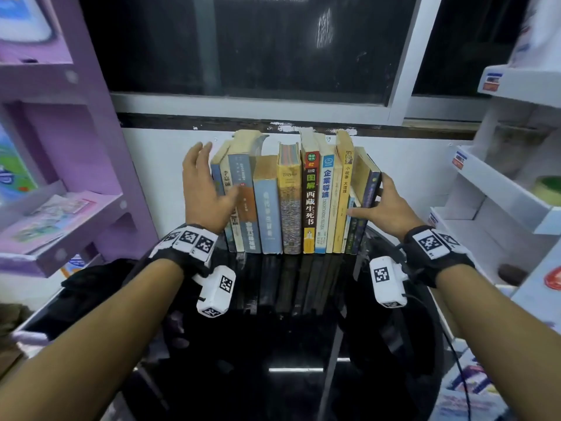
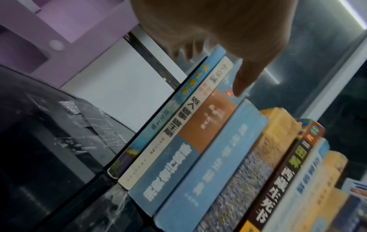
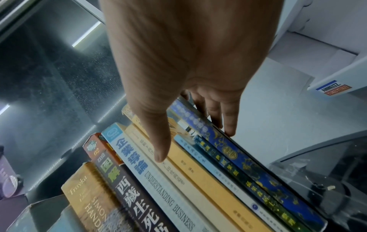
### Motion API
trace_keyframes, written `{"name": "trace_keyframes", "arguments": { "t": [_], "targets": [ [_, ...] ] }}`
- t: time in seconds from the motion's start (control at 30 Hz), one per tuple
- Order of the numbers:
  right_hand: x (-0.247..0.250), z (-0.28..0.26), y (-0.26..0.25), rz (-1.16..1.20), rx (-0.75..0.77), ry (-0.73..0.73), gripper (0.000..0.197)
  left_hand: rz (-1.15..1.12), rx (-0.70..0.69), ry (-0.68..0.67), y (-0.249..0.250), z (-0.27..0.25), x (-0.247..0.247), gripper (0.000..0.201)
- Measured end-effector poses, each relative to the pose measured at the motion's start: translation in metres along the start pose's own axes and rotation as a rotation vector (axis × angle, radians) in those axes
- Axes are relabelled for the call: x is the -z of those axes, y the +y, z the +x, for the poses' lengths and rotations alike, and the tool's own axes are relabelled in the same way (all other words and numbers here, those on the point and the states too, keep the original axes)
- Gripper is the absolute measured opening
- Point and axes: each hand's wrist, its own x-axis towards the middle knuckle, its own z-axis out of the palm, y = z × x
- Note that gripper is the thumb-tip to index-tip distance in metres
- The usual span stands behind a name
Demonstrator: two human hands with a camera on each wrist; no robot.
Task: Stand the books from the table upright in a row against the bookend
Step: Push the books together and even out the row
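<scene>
Several books [image 1: 293, 202] stand upright in a row, spines toward me, at the back of a glossy black table [image 1: 288, 335]. My left hand [image 1: 206, 183] presses flat against the outer cover of the leftmost blue book [image 2: 178, 100]. Its fingers are straight and its thumb [image 2: 242, 83] lies across the neighbouring spines. My right hand [image 1: 373, 202] presses against the dark blue book [image 1: 371, 186] at the right end. There the fingers [image 3: 228, 122] lie along the cover and the thumb [image 3: 160, 144] rests on the spines. A thin dark edge [image 3: 258, 166] runs beside that book; whether it is the bookend I cannot tell.
A white wall and a dark window [image 1: 258, 41] rise behind the row. A purple shelf unit [image 1: 60, 147] stands close on the left and a white shelf unit [image 1: 501, 192] close on the right. The books reflect in the bare table surface in front of them.
</scene>
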Motion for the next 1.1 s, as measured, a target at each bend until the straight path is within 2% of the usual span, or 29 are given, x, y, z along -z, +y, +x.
{"name": "trace_keyframes", "arguments": {
  "t": [0.1,0.17,0.27,0.57,0.7,0.93,1.1],
  "targets": [
    [-0.002,-0.005,-0.005,0.014,0.014,0.02,0.093,-0.206,0.283,-0.265,-0.006,0.002,0.0,0.098],
    [-0.004,-0.006,-0.006,0.008,0.013,0.02,0.095,-0.341,0.369,-0.371,-0.008,0.002,-0.001,0.101],
    [-0.006,-0.003,-0.004,-0.016,0.001,0.027,0.098,-0.366,0.364,-0.384,-0.006,0.002,-0.002,0.093],
    [-0.004,0.002,0.0,-0.057,-0.012,0.027,0.085,-0.295,0.255,-0.474,0.011,-0.001,-0.018,0.106],
    [-0.005,0.003,0.004,-0.092,0.012,0.033,0.08,-0.128,0.22,-0.452,0.009,-0.003,-0.016,0.105],
    [-0.017,0.005,0.002,-0.148,0.064,0.029,0.08,-0.066,0.262,-0.4,-0.003,-0.004,-0.01,0.093],
    [-0.018,0.006,0.004,-0.186,0.069,0.049,0.08,-0.028,0.244,-0.394,-0.003,-0.005,-0.012,0.088]
  ]
}}
